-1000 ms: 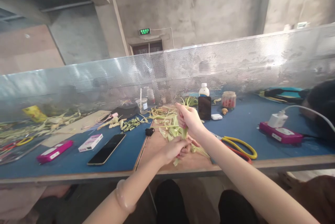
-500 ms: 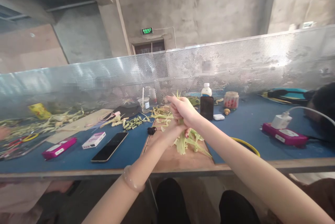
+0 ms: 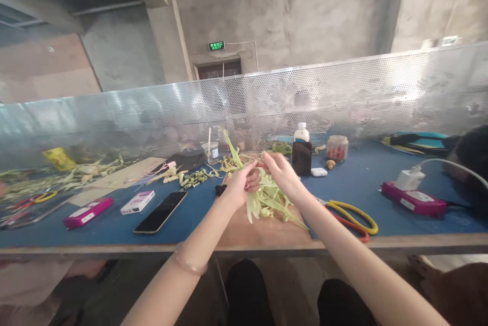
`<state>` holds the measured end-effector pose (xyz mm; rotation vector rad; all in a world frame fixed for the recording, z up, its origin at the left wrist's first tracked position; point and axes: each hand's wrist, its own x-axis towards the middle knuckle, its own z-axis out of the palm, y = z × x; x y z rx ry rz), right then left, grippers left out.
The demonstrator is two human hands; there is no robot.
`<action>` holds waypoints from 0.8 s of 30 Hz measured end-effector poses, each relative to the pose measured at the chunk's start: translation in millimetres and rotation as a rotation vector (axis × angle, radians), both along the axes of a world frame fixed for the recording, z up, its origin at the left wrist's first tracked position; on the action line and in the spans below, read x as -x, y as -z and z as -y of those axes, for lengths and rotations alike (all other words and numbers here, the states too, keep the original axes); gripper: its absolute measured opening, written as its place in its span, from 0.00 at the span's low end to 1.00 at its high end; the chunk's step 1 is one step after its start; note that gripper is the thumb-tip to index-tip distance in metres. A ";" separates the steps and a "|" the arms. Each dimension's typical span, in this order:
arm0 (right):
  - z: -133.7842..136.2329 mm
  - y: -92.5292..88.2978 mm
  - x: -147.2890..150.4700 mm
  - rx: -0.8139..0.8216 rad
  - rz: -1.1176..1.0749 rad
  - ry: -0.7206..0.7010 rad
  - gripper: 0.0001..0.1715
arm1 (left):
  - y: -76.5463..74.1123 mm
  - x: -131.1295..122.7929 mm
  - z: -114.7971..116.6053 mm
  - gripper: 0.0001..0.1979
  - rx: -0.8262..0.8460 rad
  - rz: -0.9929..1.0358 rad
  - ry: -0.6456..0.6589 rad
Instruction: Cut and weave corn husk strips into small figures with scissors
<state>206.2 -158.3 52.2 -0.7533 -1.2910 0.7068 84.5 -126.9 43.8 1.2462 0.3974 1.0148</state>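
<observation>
Left hand (image 3: 244, 184) curled snugly round tilted leaf strip (image 3: 234, 150); right hand (image 3: 281, 172) half-curled close beside, hold unclear; loose leaves (image 3: 267, 202) below, on board (image 3: 251, 234).

Phone (image 3: 160, 212) beside white box (image 3: 138, 202); bottle (image 3: 301, 133) near jar (image 3: 337, 149); green exit sign (image 3: 216, 46) above doorway (image 3: 219, 70).

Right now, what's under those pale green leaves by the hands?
A brown board shows in front of the pale green leaves, and they lie on it. Anything right beneath can't be seen because the leaves cover it.
</observation>
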 end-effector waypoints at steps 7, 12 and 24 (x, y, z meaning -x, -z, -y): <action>15.9 57.4 21.0 0.314 0.101 -0.633 0.12 | 0.0 6.9 0.8 0.12 -0.010 0.011 0.095; 14.4 58.4 37.4 0.373 0.107 -0.588 0.02 | -8.3 11.4 6.8 0.11 -0.080 -0.102 0.157; -12.8 83.6 60.2 0.172 0.046 -0.340 0.04 | -4.9 12.8 8.9 0.12 -0.306 -0.281 0.041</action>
